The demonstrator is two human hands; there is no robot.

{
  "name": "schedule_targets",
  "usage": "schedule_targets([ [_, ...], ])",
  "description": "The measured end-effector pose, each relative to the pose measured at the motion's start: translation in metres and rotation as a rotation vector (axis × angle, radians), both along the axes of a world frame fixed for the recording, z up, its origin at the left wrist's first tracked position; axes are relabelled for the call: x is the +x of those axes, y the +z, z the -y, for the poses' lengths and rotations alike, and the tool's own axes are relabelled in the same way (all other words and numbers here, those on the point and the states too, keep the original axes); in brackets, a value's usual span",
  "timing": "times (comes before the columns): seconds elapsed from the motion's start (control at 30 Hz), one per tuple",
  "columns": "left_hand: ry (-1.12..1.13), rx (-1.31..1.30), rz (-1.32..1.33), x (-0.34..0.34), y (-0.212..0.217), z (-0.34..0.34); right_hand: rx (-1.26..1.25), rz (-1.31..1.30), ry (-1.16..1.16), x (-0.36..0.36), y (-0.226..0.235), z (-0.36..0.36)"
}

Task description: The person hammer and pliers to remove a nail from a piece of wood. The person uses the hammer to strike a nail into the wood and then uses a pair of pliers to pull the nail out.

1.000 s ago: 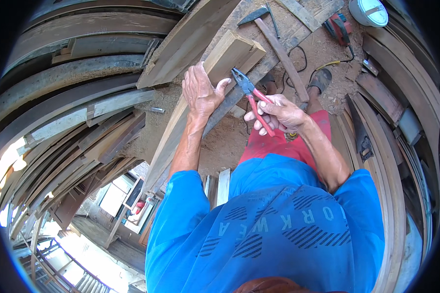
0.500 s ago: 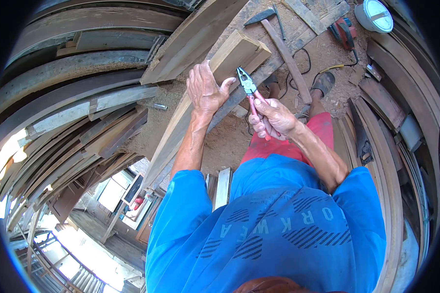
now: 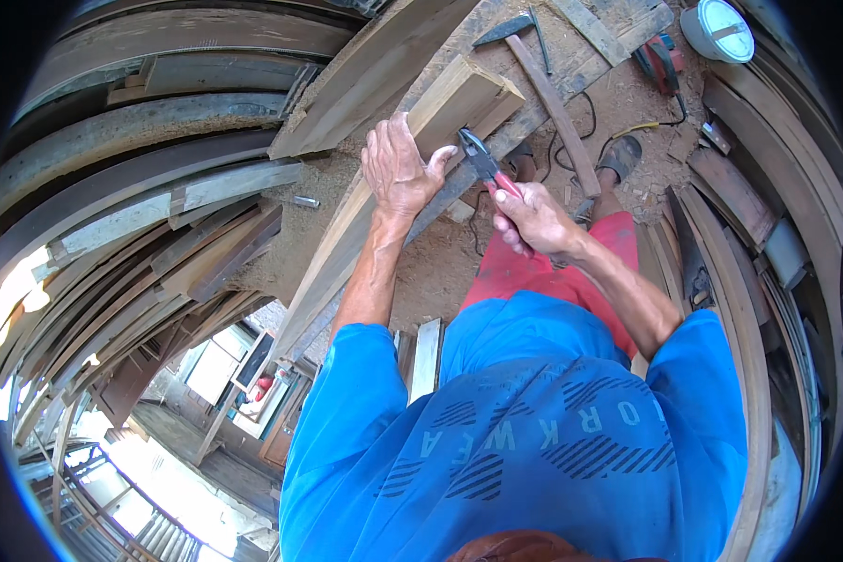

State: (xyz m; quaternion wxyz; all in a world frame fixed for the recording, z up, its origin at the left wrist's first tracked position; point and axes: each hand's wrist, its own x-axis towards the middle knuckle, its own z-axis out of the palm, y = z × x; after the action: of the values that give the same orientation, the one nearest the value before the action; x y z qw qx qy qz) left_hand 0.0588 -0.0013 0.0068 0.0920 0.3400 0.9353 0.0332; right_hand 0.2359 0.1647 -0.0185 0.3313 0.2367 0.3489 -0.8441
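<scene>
My left hand (image 3: 401, 170) lies flat on a long wooden beam (image 3: 451, 105), its fingers stretched out and its thumb apart near the beam's edge. A pair of pliers (image 3: 482, 159) with red handles is in my right hand (image 3: 534, 220), whose fingers are wrapped round the grips. The dark metal jaws point at the side of the beam, just right of my left thumb. Whether they bite on anything there, I cannot tell.
A hammer (image 3: 557, 114) lies beyond the beam's end, a thin metal rod (image 3: 540, 42) beside its head. Farther right are a red power tool (image 3: 662, 66) with a cord and a white lidded bucket (image 3: 721, 33). Stacked boards (image 3: 206, 70) line the left side; a handsaw (image 3: 695, 267) stands at right.
My right hand has turned the pliers, so their jaws now show edge-on, and shifted them slightly right. My left hand has stayed flat on the beam.
</scene>
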Motion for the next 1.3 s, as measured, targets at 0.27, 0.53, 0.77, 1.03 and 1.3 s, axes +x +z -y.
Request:
schedule_targets([
  [0.27, 0.0, 0.007, -0.003, -0.001, -0.002, 0.002, -0.8, 0.311, -0.5, 0.0, 0.017, 0.027],
  [0.53, 0.035, -0.03, 0.125, -0.021, -0.004, -0.005, 0.142, 0.015, -0.097, 0.048, 0.025, 0.017],
  [0.77, 0.042, -0.047, 0.189, -0.034, -0.008, 0.002, 0.368, -0.048, -0.183, 0.094, 0.013, 0.015],
  [1.03, 0.055, -0.063, 0.158, -0.027, -0.008, 0.0, -0.246, 0.006, -0.419, 0.034, 0.015, 0.022],
  [1.3, 0.042, -0.048, 0.133, -0.023, -0.012, 0.006, -0.638, -0.017, -0.481, 0.021, -0.019, 0.039],
])
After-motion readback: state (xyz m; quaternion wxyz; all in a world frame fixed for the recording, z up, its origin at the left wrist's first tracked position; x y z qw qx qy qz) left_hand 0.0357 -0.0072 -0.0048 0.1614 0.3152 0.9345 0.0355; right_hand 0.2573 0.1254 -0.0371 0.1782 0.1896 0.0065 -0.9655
